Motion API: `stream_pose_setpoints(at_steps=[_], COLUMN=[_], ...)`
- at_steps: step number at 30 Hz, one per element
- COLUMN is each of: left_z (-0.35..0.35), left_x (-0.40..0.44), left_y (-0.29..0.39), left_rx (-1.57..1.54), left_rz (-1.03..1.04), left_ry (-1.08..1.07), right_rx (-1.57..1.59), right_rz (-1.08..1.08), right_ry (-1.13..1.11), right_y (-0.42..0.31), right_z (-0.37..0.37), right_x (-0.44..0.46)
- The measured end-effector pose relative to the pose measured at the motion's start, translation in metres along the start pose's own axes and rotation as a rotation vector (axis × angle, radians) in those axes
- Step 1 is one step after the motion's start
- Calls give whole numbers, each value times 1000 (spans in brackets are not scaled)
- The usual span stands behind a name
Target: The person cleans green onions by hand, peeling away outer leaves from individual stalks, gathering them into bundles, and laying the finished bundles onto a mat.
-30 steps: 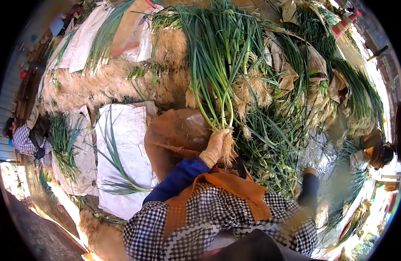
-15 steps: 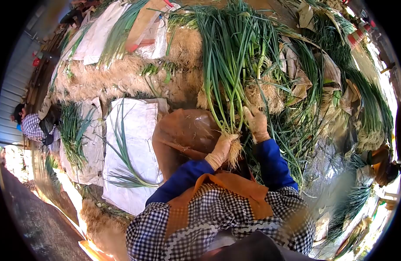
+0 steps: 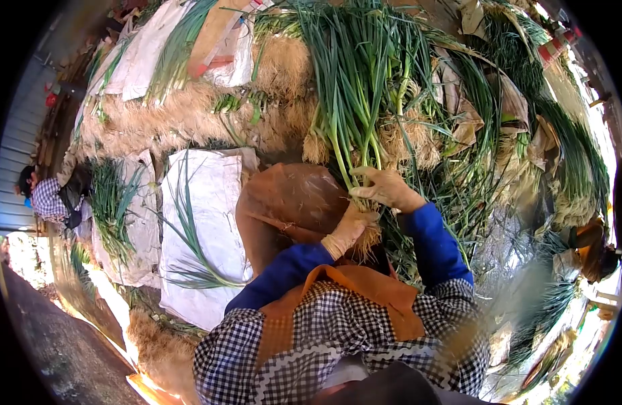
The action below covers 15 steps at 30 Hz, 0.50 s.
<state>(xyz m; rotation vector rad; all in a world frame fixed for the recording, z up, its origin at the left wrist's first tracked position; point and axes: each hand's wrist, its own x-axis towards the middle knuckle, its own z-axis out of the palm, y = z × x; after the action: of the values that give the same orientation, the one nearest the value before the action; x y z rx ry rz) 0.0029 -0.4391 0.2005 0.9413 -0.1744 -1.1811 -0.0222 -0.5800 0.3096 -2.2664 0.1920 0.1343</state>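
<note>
In the middle of the view a bunch of long green onions (image 3: pixel 343 115) stands with its leaves pointing away from me and its pale roots toward my body. My left hand (image 3: pixel 351 226), in a tan glove, is closed round the bunch just above the roots. Just above it, my right hand (image 3: pixel 386 189) reaches over from the right, with thumb and fingers curled on the lower stems. The brown apron (image 3: pixel 290 196) covers my knee beside the bunch.
White sacking (image 3: pixel 199 236) with a few stalks on it lies at left. Rooted bundles (image 3: pixel 142 125) line the back. Loose onions (image 3: pixel 452 202) lie at right. A person (image 3: pixel 47 199) is at far left, another (image 3: pixel 591 250) at far right.
My right hand has come in from the lower right and moved left onto the stems. My left hand keeps hold of the bunch. The view has shifted slightly.
</note>
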Motion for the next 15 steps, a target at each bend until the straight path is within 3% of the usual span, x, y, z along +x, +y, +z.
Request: stream_pose_setpoints(at_steps=[2,4,6,7,8,10,11,12,13,14,15], left_z=[8,0,-23,-39,-45,-27,-1,-22,-39,-47,-42], left_x=[-5,-7,-3,-2,0,-9,-23,-16,-4,3,1], left_y=[8,18,12,9,-2,12,46,34,24,18,21], left_rx=[34,57,-170,-254,-262,-645,-521,-545,-695,-840,-838], left_rz=[118,90,-280,-395,-399,-222,-249,-306,-328,-345,-355], left_ry=[-46,-89,-90,-212,-210,-353,-78,-1,-217,-435,-438], right_rx=[-231,-251,-716,-725,-619,-311,-72,47,164,531,899], right_rz=[-198,-424,-565,-538,-549,-585,-385,-283,-176,-121,-64], right_ry=[-125,-95,-19,28,61,316,211,151,105,159,219], right_y=[48,50,48,43,39,31,17,22,28,50,69], right_z=[28,27,33,40,40,40,24,12,1,-12,-22], right_x=[29,34,23,14,2,-29,-53,-80,-108,-141,-169])
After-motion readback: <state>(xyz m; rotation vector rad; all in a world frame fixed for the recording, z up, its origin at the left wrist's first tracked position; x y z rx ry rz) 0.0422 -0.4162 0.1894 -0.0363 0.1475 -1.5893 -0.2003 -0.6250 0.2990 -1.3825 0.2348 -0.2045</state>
